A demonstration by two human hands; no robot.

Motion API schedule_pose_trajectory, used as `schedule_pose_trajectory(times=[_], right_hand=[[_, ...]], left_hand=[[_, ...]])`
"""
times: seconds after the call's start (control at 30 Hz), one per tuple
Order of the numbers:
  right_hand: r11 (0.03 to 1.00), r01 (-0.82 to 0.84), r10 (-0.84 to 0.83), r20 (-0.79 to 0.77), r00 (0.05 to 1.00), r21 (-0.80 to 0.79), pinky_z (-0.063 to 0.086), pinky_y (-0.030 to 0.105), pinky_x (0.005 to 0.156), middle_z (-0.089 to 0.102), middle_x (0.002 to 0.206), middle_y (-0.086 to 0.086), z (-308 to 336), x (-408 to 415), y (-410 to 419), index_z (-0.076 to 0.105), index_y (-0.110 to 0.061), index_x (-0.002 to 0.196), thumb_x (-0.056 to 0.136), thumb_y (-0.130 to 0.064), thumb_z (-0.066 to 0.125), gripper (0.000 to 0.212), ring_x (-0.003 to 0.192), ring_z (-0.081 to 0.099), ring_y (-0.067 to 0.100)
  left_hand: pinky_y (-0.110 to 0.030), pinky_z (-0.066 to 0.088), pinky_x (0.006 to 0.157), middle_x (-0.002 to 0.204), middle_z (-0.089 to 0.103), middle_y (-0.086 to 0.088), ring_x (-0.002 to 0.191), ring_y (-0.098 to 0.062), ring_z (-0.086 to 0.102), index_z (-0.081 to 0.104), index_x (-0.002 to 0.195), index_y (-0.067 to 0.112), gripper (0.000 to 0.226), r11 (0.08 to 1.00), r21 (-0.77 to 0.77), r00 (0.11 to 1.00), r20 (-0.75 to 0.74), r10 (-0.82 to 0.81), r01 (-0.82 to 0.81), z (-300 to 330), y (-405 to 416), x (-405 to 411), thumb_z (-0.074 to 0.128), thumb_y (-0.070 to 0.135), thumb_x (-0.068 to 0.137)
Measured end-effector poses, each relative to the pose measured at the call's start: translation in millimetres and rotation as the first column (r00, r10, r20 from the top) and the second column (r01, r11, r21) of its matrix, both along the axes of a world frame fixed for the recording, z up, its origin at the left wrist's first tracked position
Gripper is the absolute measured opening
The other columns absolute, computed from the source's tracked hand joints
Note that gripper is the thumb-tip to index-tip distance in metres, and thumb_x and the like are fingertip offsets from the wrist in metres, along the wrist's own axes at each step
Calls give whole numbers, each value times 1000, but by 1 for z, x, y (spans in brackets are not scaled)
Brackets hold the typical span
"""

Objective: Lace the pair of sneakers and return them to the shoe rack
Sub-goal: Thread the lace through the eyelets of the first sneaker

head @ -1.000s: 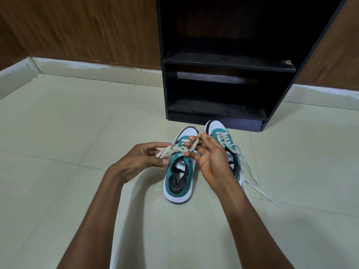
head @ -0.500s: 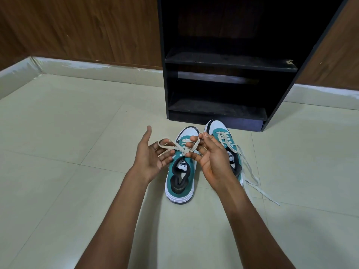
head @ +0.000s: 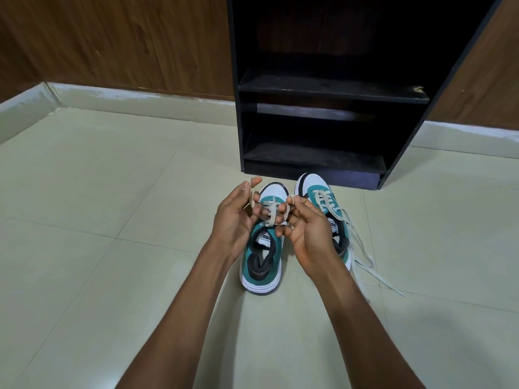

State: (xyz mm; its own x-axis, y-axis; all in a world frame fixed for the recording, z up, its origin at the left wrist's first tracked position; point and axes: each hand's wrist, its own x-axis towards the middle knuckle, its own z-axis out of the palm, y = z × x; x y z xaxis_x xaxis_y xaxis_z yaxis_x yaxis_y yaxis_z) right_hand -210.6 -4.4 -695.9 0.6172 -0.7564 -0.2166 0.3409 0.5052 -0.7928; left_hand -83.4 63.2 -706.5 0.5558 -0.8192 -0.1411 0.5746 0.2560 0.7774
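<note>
Tying step: left hand (head: 234,220) and right hand (head: 307,228) each pinch lace (head: 271,213) loop over left sneaker (head: 262,262) on floor before rack (head: 323,161); next likely cross loops, pull snug; right sneaker (head: 323,197) laces loose

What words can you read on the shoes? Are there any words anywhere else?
"PUMA" on the white tongue label of the left sneaker; it appears upside down from this view.
"PUMA", only partly visible, on the tongue label of the right sneaker; the right hand covers part of it.
Tiny print on the left sneaker's dark heel collar: too small to read.
Shoe rack, floor and wall: no text visible.
</note>
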Motion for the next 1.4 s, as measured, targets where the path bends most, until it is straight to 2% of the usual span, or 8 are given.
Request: schedule_pose_trajectory(times=[0.1,0.23,0.5,0.7,0.9,1.07,1.23,1.4], right_hand=[[1000,-3,1,-66,998,-20,33,24,42,56,69,3,-4,-4,-1,56,-10,88,104,-12,45,19,53,48,13],[999,-12,5,-146,989,-49,23,18,36,44,62,0,-13,-10,-2,54,-10,85,104,-11,47,20,47,35,8],[987,31,-71,-253,965,-159,27,14,39,43,60,-2,-11,-21,8,55,-10,83,104,-10,46,23,48,34,6],[979,117,-152,-216,965,-167,40,14,48,54,65,3,-15,-23,24,60,-11,83,104,-10,49,24,55,48,10],[996,87,-87,-158,984,-10,25,25,50,53,62,0,-14,-16,23,56,-12,82,103,-11,48,23,55,47,14],[999,38,-36,-138,990,6,23,22,47,48,61,-2,-14,-14,33,52,-12,83,102,-10,49,20,55,41,12],[990,18,-46,-207,977,-138,26,14,42,45,55,-11,-5,-10,48,52,-14,79,104,-8,47,26,52,33,6],[950,6,-116,-337,934,-311,34,21,60,53,64,-17,-8,-7,58,57,-27,75,103,-20,53,30,59,41,2]], left_hand=[[-19,36,46,62,44,2,46,-6,33,68,116,9,24,997,40,997,20,68,-69,-6,-9,6,51,19,103],[-21,27,42,55,35,4,48,-8,28,73,108,10,21,977,155,980,155,126,-150,-11,-15,19,53,18,103],[-25,37,52,52,38,6,51,-10,33,78,106,13,21,937,260,939,311,147,-232,-22,-36,28,59,21,101],[-16,41,60,55,49,15,58,-6,40,77,110,17,22,943,254,870,488,66,-214,-30,-37,31,57,23,102],[-27,59,82,104,79,2,97,-13,74,78,111,13,22,936,179,841,513,174,-303,-45,-41,12,60,21,100],[-18,52,86,106,75,9,97,-5,68,77,112,15,24,819,198,630,740,235,-538,-36,-57,20,59,25,100],[-36,60,77,88,75,9,78,-14,68,77,100,12,27,804,198,519,841,155,-561,-42,-63,26,56,29,100],[-38,59,71,88,77,-3,75,-23,67,76,107,16,29,773,197,367,929,50,-604,-47,-65,28,51,31,102]])
